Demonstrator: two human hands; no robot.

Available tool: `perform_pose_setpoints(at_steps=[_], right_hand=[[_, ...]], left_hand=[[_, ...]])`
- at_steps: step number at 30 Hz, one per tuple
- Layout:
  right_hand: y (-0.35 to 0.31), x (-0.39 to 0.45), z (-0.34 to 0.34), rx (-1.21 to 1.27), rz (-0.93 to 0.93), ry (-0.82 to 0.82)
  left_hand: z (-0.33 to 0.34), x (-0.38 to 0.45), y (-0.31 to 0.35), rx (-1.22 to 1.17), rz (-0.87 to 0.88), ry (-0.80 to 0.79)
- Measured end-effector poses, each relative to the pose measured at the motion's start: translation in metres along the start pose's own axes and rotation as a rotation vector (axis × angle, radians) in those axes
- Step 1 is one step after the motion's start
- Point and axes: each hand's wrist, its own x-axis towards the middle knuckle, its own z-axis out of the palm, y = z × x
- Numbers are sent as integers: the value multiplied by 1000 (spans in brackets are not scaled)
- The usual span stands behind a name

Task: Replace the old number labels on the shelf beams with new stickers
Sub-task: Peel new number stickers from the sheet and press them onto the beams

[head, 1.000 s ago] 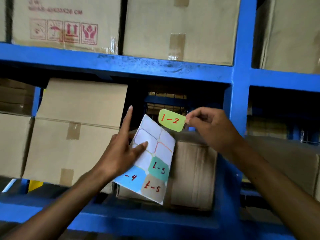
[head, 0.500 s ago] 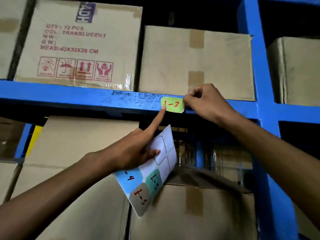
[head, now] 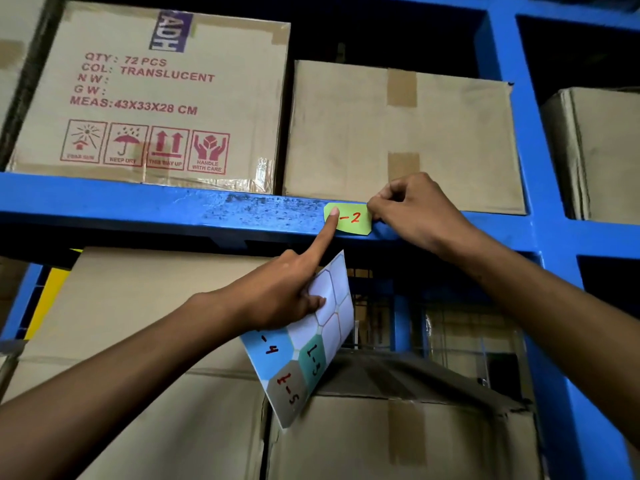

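Observation:
A lime-green sticker [head: 355, 220] with a red "-2" showing lies against the front of the blue shelf beam [head: 173, 206]. My right hand [head: 415, 213] pinches its right edge. My left hand [head: 287, 289] grips a sticker sheet [head: 332, 334] between thumb and lower fingers, while its outstretched index finger presses on the sticker's left part and hides the first digit. The sheet hangs tilted below the beam; it carries blue, teal and grey stickers numbered in red, and several blank spots.
Taped cardboard boxes [head: 398, 133] stand on the beam, one printed in red [head: 145, 95]. More boxes [head: 398, 434] fill the lower level. A blue upright post [head: 512, 140] rises at the right, with another box [head: 595, 150] beyond it.
The sticker went from mid-air up to the beam with my right hand. My left index finger rose with the sheet and now rests on the sticker. The camera tilted upward.

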Motion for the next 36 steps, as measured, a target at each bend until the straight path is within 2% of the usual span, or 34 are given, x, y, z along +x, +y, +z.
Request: perform_pose_setpoints(at_steps=[15,36], right_hand=[[-2,-2,4,-21,17,51],[3,-2,5,-148,-39,32]], left_hand=[[2,3,-9,101,-60,-33],[2,1,-18,265,1,-22]])
